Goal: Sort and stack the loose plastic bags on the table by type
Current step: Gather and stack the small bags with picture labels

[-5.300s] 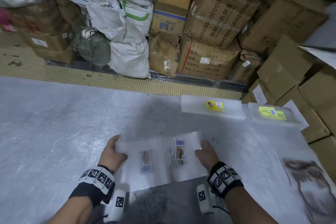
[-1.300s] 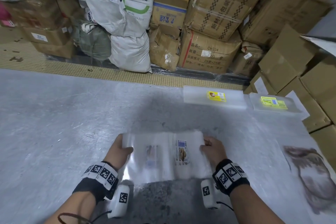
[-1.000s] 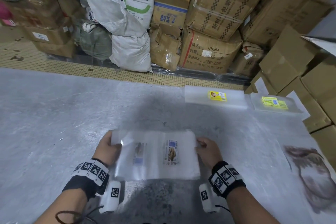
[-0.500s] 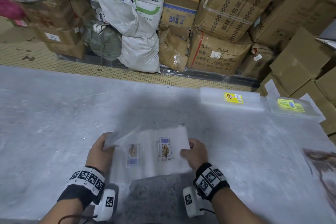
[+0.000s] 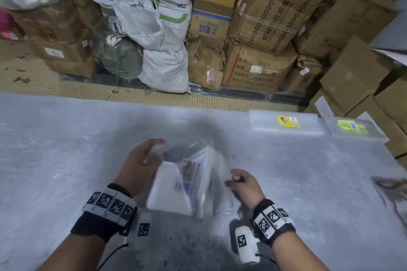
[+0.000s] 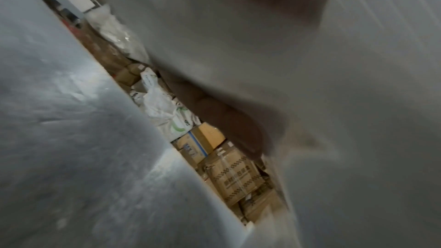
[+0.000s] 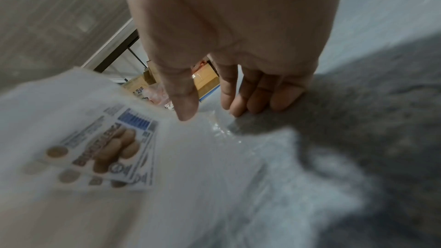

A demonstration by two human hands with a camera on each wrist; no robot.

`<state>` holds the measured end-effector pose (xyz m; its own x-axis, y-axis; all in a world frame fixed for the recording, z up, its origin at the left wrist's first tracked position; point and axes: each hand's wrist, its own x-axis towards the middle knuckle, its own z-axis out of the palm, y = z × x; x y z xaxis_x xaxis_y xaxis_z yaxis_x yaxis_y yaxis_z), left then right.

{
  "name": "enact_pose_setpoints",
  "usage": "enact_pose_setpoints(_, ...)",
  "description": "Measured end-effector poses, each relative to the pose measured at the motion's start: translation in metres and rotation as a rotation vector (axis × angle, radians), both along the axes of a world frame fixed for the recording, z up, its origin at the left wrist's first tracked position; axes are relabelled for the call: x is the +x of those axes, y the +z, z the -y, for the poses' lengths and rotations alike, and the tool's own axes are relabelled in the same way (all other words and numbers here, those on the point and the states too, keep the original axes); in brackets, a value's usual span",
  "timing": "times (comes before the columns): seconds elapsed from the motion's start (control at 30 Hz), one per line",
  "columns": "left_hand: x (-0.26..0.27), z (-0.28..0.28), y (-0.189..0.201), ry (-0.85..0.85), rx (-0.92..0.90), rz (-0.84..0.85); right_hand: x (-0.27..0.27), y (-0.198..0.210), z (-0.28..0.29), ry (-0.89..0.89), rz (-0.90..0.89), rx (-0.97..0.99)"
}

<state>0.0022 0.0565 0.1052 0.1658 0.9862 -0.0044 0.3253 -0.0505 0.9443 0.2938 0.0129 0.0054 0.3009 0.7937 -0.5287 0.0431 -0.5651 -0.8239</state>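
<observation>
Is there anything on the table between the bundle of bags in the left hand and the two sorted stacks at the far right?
Nothing visible. The left hand holds the bundle of bags above bare table; the stretch toward the yellow-label stack and the green-label stack looks bare. The right hand sits beside the bundle, not in that path.

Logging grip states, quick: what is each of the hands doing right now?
Left hand: holding the bundle of plastic bags, tilted up off the table.
Right hand: open, fingers loosely curled, holding nothing.
</observation>
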Motion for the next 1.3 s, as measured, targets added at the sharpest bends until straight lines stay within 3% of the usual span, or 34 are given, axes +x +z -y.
enact_pose_setpoints(0.23,0.004,-0.018,0.027,-0.093,-0.036,0.017,-0.027,-0.005,-0.006,-0.062,-0.147,0.061)
enact_pose_setpoints(0.33,0.009,-0.021,0.05,-0.189,0.013,0.067,-0.029,-0.004,-0.005,0.002,-0.222,0.05)
enact_pose_setpoints(0.43,0.013,-0.029,0.069,-0.212,0.041,0.216,-0.032,0.007,-0.005,0.076,-0.349,0.049)
enact_pose_setpoints(0.53,0.01,-0.036,0.081,-0.238,0.023,0.435,-0.035,0.017,-0.008,-0.016,-0.589,0.061)
enact_pose_setpoints(0.6,0.009,-0.041,0.084,-0.214,-0.046,0.593,-0.042,0.035,-0.01,-0.037,-0.713,0.047)
enact_pose_setpoints(0.7,0.004,-0.048,0.066,-0.094,-0.237,0.719,-0.047,0.045,-0.01,-0.038,-0.738,0.041)
enact_pose_setpoints(0.8,-0.011,-0.049,0.023,0.031,-0.408,0.597,-0.041,0.031,-0.01,-0.164,-0.725,0.031)
enact_pose_setpoints(0.87,-0.021,-0.04,-0.004,0.106,-0.491,0.427,-0.036,0.024,-0.007,-0.249,-0.721,0.018)
enact_pose_setpoints(0.93,-0.032,-0.029,-0.029,0.201,-0.536,0.334,-0.027,0.02,0.002,-0.218,-0.766,0.007)
enact_pose_setpoints(1.0,-0.041,-0.021,-0.047,0.248,-0.567,0.294,-0.019,0.029,0.008,-0.071,-0.793,-0.017)
enact_pose_setpoints(1.13,-0.056,-0.015,-0.078,0.242,-0.53,0.085,-0.005,0.023,0.007,0.217,-0.465,-0.142)
enact_pose_setpoints(1.3,-0.055,-0.008,-0.1,0.229,-0.525,-0.045,-0.007,0.018,-0.001,0.331,-0.156,-0.19)
